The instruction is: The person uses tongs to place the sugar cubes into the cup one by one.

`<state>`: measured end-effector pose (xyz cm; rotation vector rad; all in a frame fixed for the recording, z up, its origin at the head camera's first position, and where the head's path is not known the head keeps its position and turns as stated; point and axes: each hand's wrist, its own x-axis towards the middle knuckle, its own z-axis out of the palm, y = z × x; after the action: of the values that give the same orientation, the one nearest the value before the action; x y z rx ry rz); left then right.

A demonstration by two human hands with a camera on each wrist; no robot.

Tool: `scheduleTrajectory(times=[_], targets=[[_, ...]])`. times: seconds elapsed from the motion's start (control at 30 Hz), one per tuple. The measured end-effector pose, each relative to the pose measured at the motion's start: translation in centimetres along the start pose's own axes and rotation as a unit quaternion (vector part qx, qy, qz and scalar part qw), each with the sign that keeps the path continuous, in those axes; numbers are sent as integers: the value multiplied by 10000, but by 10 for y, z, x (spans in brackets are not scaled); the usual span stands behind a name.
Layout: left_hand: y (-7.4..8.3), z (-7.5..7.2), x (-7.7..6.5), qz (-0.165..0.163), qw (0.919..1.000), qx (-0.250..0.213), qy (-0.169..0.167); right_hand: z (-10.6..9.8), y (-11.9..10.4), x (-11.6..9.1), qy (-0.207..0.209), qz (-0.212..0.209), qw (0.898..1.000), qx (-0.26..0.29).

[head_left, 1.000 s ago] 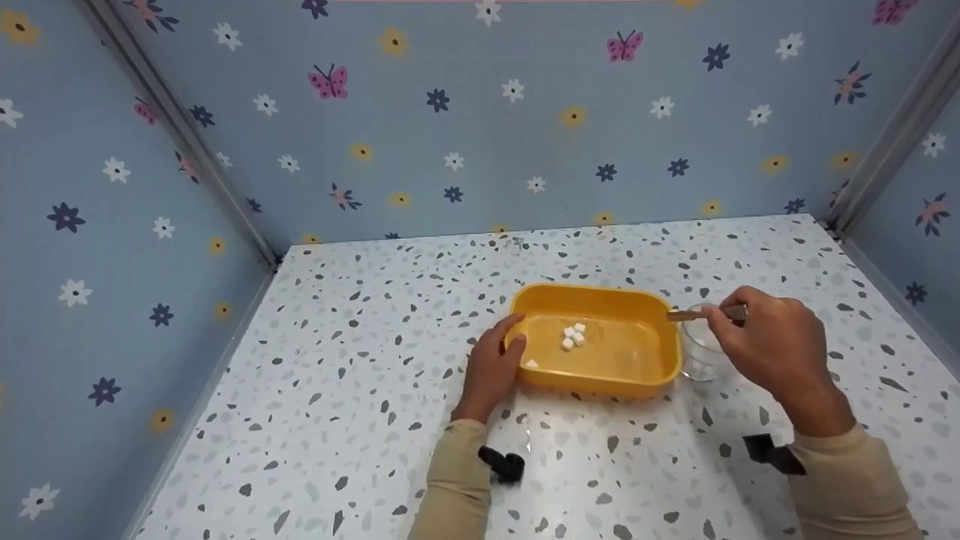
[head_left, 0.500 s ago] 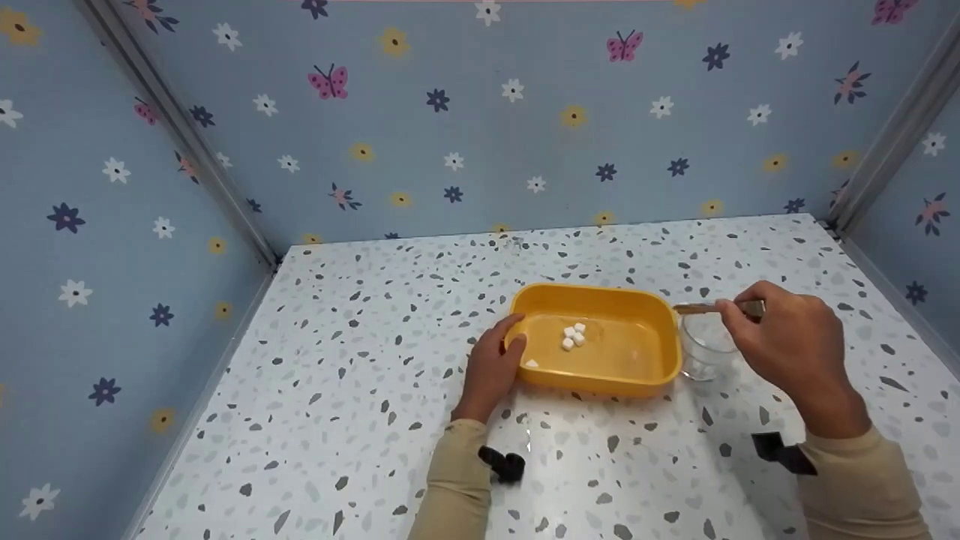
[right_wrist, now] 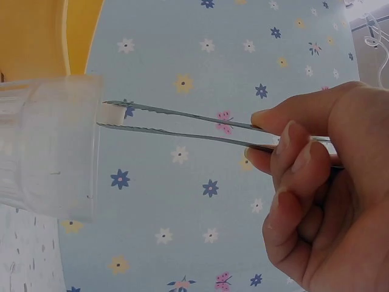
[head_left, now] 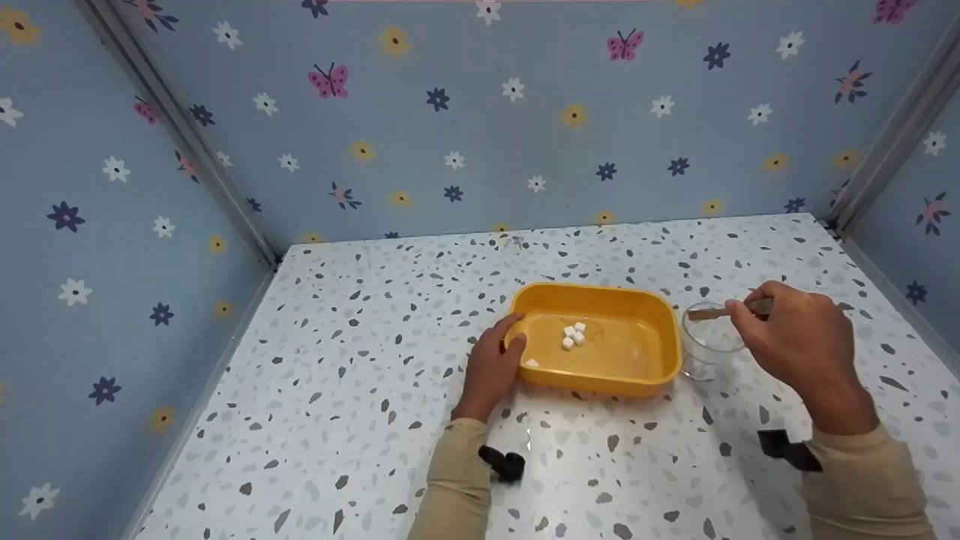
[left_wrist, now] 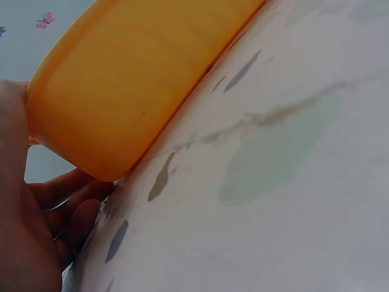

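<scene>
My left hand (head_left: 491,367) grips the left end of a yellow plastic tub (head_left: 600,377), its thumb at the rim. In the tub sit several small white cubes (head_left: 568,343), and a white piece (head_left: 532,363) lies in its near left corner. Tweezers (right_wrist: 200,117) are pinched between the thumb and fingers of my right hand (head_left: 799,341). Their tips hold another white cube (right_wrist: 112,114) at the mouth of a clear glass (right_wrist: 55,152). In the head view the tweezers reach over the glass, which stands upright right of the tub.
The speckled white table (head_left: 360,360) is bordered by blue flowered panels (head_left: 465,112) at the back and both sides. Black wrist mounts (head_left: 504,463) stick out from the sleeves, low over the table.
My right hand has moved right, bringing the tweezers' tips from the tub's right rim to over the glass. My left hand and the tub stay put.
</scene>
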<state>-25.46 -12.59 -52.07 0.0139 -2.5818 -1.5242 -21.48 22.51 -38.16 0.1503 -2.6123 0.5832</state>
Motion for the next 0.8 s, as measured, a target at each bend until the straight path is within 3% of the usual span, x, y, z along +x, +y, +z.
scheduleTrajectory(times=[0.4, 0.8], targets=[[0, 1, 1, -4, 10000, 53, -21, 15, 11, 5, -714, 176, 9972, -114], [-1, 1, 1, 33, 10000, 20, -8, 14, 14, 7, -1179, 532, 9915, -171]])
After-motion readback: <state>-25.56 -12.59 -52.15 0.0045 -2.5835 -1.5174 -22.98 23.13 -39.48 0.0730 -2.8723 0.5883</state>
